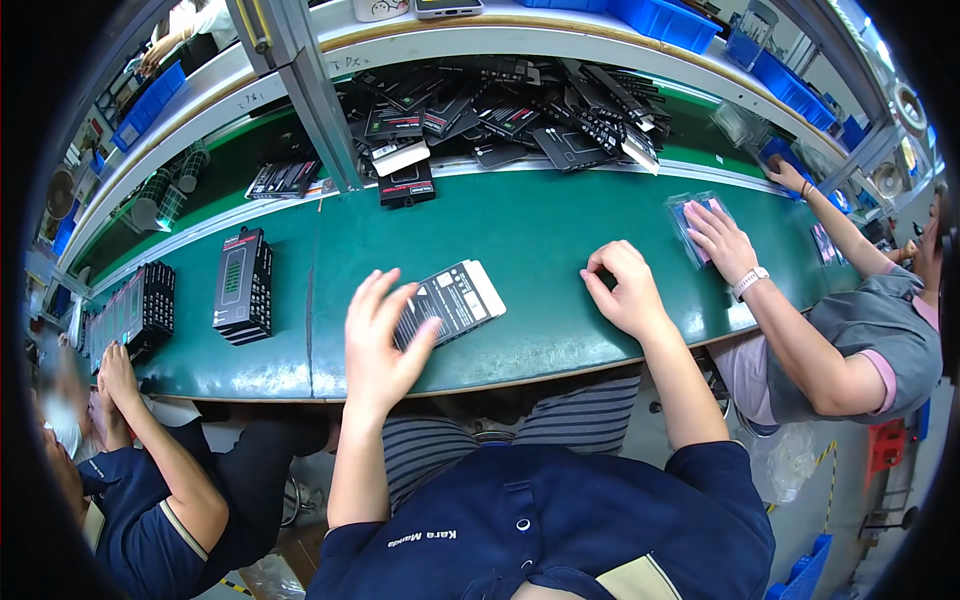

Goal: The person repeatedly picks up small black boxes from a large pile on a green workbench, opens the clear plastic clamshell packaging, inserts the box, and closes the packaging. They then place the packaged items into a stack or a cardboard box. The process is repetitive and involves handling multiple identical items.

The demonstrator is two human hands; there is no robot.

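Note:
A flat black carton (455, 305) with white print lies aslant on the green worktable in front of me. Its white end flap (484, 288) sticks out at the right end. My left hand (380, 335) is at the carton's left end, fingers spread and thumb apart, covering that part; whether it touches the carton is hard to tell. To the right, my right hand (628, 290) is over the bare tabletop, away from the carton. Its fingers are curled in and nothing shows in them.
A stack of black cartons (243, 285) stands to the left, a longer row (135, 305) beyond it by one co-worker's hands (118, 375). Loose cartons (500, 110) pile under the shelf. At right, another co-worker's hand (722, 240) rests on a clear plastic pack (680, 212).

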